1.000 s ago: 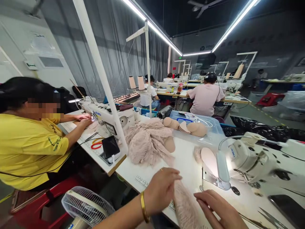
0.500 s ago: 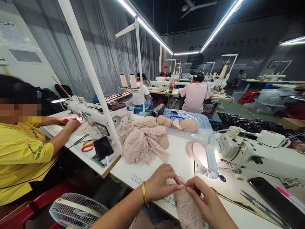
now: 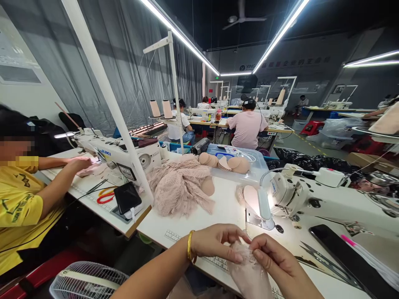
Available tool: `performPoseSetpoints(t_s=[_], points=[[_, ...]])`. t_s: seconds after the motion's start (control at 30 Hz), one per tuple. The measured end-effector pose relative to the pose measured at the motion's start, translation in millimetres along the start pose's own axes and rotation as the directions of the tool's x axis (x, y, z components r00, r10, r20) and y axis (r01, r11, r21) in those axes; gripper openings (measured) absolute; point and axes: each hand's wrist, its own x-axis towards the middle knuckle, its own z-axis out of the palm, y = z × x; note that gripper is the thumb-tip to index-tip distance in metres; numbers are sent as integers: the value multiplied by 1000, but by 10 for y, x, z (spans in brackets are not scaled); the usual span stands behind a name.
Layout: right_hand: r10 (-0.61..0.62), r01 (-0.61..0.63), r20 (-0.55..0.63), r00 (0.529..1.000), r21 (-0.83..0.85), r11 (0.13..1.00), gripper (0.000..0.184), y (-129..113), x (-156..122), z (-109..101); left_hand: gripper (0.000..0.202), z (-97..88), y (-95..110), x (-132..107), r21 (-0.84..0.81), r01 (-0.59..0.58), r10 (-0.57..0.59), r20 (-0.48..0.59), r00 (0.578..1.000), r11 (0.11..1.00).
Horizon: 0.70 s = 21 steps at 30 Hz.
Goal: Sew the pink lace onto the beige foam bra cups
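Observation:
At the table's front edge, a piece of pale pink lace fabric hangs between my hands. My left hand, with a gold bangle at the wrist, pinches its upper left edge between thumb and fingers. The thumb and forefinger of my right hand grip the top right edge, close to the left fingertips. Just beyond is the lit sewing machine, with a beige oval pad beside its needle area. Farther left lies a heap of pink lace. The lower end of the held lace drops out of view.
Scissors and a black phone lie to the right. Behind the heap, a clear plastic bin carries stacked beige pads. A co-worker in a yellow shirt sews at left; a fan stands below.
The lace between my hands has turned, showing a smoother, sheerer face. Both hands stay pinched on its top edge and sit slightly lower right. The whole view has shifted a little.

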Motion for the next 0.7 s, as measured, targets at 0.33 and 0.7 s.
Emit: performPoseSetpoints(t_s=[0.33, 0.7], points=[[28, -27, -187, 982, 9, 1000, 54, 204, 6, 73, 60, 286, -98, 108, -233, -108, 18, -360, 933, 966], [192, -125, -253, 948, 258, 958, 55, 351, 251, 166, 44, -316, 201, 289, 736, 350, 0, -430, 903, 580]])
